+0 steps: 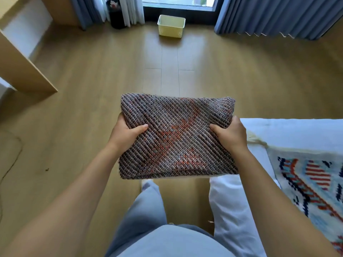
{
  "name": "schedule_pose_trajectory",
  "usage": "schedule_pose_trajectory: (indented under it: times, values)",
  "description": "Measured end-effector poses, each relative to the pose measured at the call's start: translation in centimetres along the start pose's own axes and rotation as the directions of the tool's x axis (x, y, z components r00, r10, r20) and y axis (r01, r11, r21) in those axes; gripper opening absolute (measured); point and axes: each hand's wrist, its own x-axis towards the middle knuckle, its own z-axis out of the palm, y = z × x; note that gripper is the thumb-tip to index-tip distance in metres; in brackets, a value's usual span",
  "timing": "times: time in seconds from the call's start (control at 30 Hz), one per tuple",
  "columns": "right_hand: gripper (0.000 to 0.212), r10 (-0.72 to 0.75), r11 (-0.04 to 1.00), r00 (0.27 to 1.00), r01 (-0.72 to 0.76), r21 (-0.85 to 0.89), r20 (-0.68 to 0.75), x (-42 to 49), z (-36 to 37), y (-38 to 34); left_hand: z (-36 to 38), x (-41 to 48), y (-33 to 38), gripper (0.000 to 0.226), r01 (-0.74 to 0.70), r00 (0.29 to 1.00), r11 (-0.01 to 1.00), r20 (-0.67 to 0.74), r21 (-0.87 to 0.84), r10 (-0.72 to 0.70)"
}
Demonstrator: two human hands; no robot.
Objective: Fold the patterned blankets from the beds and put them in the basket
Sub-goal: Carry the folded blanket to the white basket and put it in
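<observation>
A folded blanket, woven in grey and dark thread with an orange-red motif, is held flat in front of me above the wooden floor. My left hand grips its left edge with the thumb on top. On the opposite edge my right hand holds it the same way. A pale yellow plastic basket stands on the floor far ahead, below the window, with nothing visible in it. A second patterned blanket, light blue with red and navy shapes and a cream fringe, lies spread on the white bed at my right.
A wooden desk juts in from the left. A black bin stands by the white curtain at the back left. Blue curtains hang at the back right. Open wooden floor stretches between me and the basket.
</observation>
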Motion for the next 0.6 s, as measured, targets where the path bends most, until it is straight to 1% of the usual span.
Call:
schedule_pose_trajectory:
  times: [0.17,0.37,0.6]
  values:
    - [0.046,0.032,0.999,0.999,-0.031,0.029,-0.034,11.0,2.8,-3.8,1.1,13.5,2.9,0.071,0.006,0.999,1.0,0.051,0.002,-0.006]
    - [0.045,0.11,0.994,0.988,-0.107,0.038,-0.112,23.9,4.8,-9.3,2.9,29.7,8.4,0.072,-0.021,0.989,1.0,0.147,0.011,0.019]
    - [0.043,0.168,0.986,0.976,-0.163,0.044,-0.141,38.7,6.2,-13.3,6.4,45.6,13.5,0.072,-0.037,0.98,0.999,0.196,0.013,0.033]
